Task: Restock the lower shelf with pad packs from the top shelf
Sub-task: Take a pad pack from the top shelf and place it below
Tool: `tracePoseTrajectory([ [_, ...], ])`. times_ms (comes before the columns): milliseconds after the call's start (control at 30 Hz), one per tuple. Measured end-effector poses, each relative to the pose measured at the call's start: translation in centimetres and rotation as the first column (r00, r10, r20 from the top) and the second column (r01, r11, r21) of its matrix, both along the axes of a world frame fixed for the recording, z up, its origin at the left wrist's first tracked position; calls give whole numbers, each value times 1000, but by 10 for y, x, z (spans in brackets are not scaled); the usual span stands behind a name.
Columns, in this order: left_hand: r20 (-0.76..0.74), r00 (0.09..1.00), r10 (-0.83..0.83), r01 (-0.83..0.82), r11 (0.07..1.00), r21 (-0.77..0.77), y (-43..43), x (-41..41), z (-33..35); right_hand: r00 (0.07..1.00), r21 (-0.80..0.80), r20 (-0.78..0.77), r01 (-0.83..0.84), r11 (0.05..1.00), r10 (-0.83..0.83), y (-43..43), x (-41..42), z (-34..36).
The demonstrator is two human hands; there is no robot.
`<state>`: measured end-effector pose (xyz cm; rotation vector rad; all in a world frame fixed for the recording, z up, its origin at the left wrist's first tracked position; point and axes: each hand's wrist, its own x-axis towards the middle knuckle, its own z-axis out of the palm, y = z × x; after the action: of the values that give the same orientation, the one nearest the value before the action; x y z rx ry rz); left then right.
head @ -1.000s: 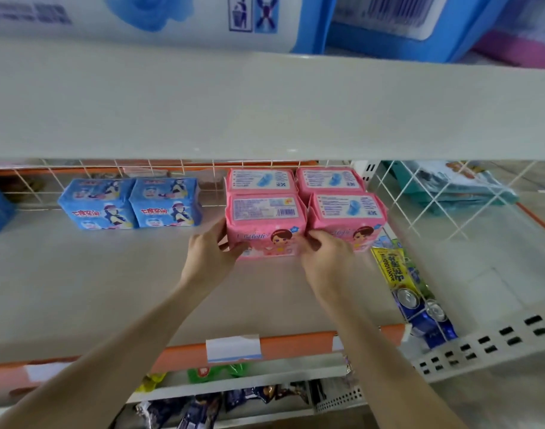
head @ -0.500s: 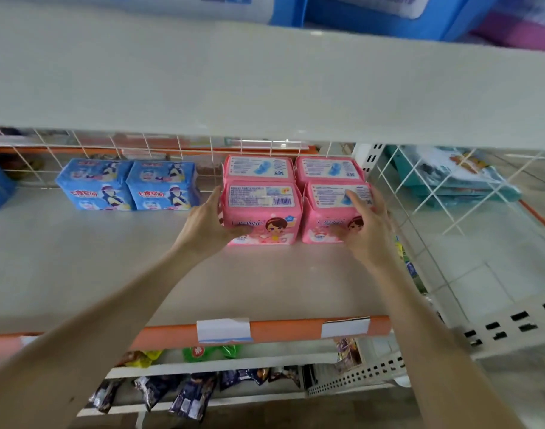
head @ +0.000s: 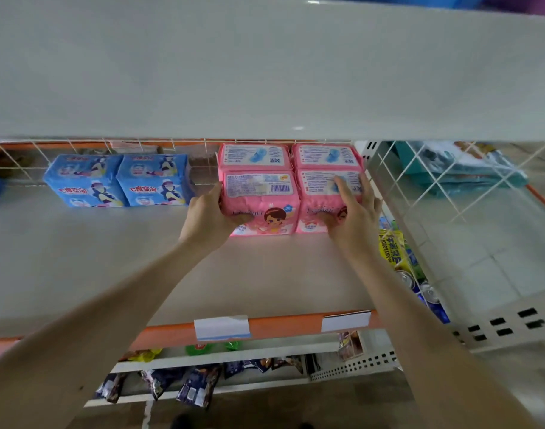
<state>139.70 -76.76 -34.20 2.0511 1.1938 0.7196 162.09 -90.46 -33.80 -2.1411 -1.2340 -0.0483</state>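
Where the view is closest, down low, dark snack bags (head: 196,388) lie on a rack. Just above them runs an orange strip (head: 283,326) with two white tags on it, at the front edge of the shelf (head: 110,267). Two bare arms reach over this edge.

The left hand (head: 209,215) is curled round the left side of the left front pink pack (head: 261,199), so its grip is pinching that pack. The right hand (head: 351,221) lies on the right front pink pack (head: 319,184), fingers bent over the top and thumb on the front, so its grip pinches that one.

Both packs sit on the shelf, touching side by side, near the wire wall (head: 419,187) on the right. Cans (head: 419,284) show down past that wall.

Right behind the front packs sit two back pink packs (head: 254,156), touching them. Off to the left, well apart, two blue packs (head: 119,181) stand side by side by the wire back. A wide white top shelf (head: 265,72) hangs over it all.
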Motion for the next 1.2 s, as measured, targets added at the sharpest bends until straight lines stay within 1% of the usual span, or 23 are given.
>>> tracePoseTrajectory([
  [200, 18, 1000, -8, 9, 999, -42, -2, -6, -3, 1000, -71, -3, 3, 997, -4, -4, -2, 9],
  [233, 20, 1000, -14, 15, 1000, -5, -6, -8, -3, 1000, -83, -3, 3, 997, -3, -5, -2, 10],
  [267, 4, 1000, -23, 23, 997, 70, -9, -8, -3, 1000, -93, -1, 2, 996, -2, -6, -2, 9],
  [300, -41, 998, -37, 43, 986, 160, -14, -9, -2, 1000, -107, 3, 5, 994, -5, -7, -1, 9],
  [367, -205, 977, -54, 119, 940, 320, -23, -10, 4, 999, -143, 40, 28, 989, -23, -9, 2, 7],
  [400, -288, 956, -64, 175, 910, 377, -25, -10, 7, 997, -157, 71, 38, 987, -28, -9, 3, 6],
  [433, -348, 935, -73, 227, 876, 425, -28, -9, 12, 994, -167, 105, 41, 985, -23, -9, 3, 5],
  [500, -419, 904, -89, 311, 809, 498, -29, -3, 17, 985, -201, 174, 27, 979, 8, -7, 3, 7],
  [533, -463, 882, -85, 344, 788, 511, -29, -1, 20, 980, -233, 197, 22, 972, 25, -7, 3, 10],
  [567, -519, 852, -73, 368, 789, 492, -28, 3, 22, 976, -270, 212, 20, 963, 39, -7, 2, 14],
  [633, -613, 789, -41, 371, 827, 422, -22, 9, 23, 968, -343, 240, 18, 939, 70, -6, 1, 21],
  [700, -651, 758, -23, 353, 855, 380, -15, 13, 24, 960, -403, 261, 13, 915, 101, -5, 4, 27],
  [800, -646, 761, -50, 338, 881, 330, -7, 18, 23, 960, -460, 235, -25, 888, 149, 4, 12, 22],
  [867, -634, 770, -76, 337, 892, 302, -8, 20, 23, 948, -474, 259, -42, 879, 185, 9, 17, 17],
  [1000, -629, 773, -85, 334, 897, 289, -6, 26, 27, 943, -485, 258, -62, 873, 210, 15, 20, 21],
  [1100, -649, 757, -77, 330, 902, 277, -4, 31, 30, 943, -483, 251, -75, 872, 220, 19, 21, 25],
  [1200, -640, 766, -58, 311, 905, 290, -6, 31, 31, 943, -480, 247, -80, 874, 221, 21, 24, 23],
])
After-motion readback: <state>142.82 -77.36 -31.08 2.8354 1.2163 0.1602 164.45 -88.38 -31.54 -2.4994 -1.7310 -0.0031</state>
